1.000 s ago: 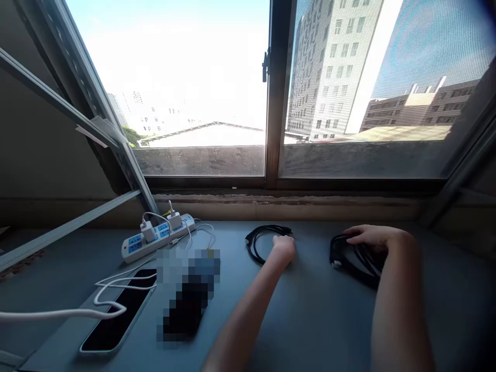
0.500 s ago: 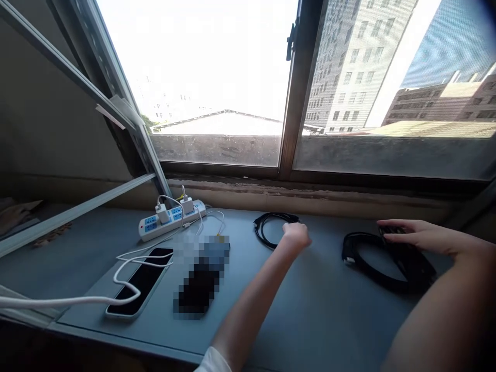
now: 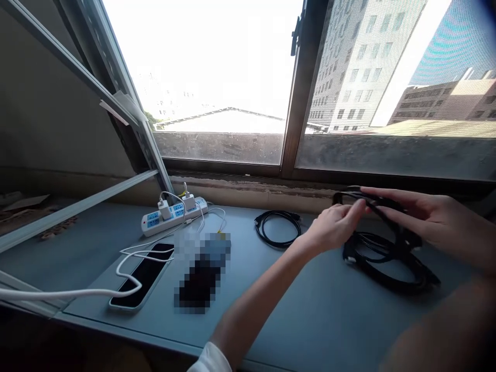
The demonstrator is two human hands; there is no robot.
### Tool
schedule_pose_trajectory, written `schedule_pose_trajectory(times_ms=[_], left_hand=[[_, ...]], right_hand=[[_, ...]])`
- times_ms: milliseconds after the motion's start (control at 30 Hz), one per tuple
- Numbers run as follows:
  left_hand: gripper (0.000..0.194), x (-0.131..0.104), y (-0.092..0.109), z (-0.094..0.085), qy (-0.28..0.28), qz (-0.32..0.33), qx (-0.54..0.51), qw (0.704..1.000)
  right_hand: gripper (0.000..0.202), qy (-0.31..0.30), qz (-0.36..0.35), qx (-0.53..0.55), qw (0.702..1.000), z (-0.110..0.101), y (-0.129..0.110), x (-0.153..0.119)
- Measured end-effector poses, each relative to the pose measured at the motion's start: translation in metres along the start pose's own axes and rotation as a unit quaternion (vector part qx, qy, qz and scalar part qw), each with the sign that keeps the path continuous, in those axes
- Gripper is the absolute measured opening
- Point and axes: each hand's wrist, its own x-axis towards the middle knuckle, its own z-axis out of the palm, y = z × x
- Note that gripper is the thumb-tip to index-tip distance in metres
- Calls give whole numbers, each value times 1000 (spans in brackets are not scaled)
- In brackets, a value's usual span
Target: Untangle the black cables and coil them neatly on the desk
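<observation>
Above the right side of the table, a bundle of black cable (image 3: 393,212) is held up between my two hands. My left hand (image 3: 336,225) pinches its left side with the thumb pressed on top. My right hand (image 3: 437,214) grips the right side, fingers over and thumb under. Directly below lies a thicker black cable coil (image 3: 387,279) with a light-coloured plug at its left; where the held loops end and this coil begins is hard to make out. A small black cable coil (image 3: 277,243) rests on the table left of my left hand, apart from it.
A white power strip (image 3: 174,217) with two chargers stands at the back left. White cables (image 3: 127,281) run across a phone (image 3: 143,279) lying face up. Beside it is a pixelated dark object (image 3: 199,284). Metal frame bars (image 3: 77,206) slant at the left; a window (image 3: 217,77) is behind.
My left hand has left the small coil and moved right to take hold of the black cable. My right hand has lifted the cable off the thicker coil.
</observation>
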Motion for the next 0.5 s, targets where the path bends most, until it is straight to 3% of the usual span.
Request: schedule_pose_trajectory(times_ms=[67,133,267,400,500], left_hand=[[55,-1,8,-3,17,-19,-151,988],[43,-4,17,-10,49,-37,-238,969],[39,-14,30,-29,102,-45,-271,956],[39,-20,34,-43,108,-26,-289,951],[39,-23,35,-51,112,-18,-278,954]], right_hand=[[52,-44,-53,30,997,7,-23,1],[55,-72,-81,41,993,14,-37,2],[57,-66,-118,33,990,24,-49,4],[52,-13,-182,34,983,29,-54,4],[50,2,-178,66,982,30,-56,4]])
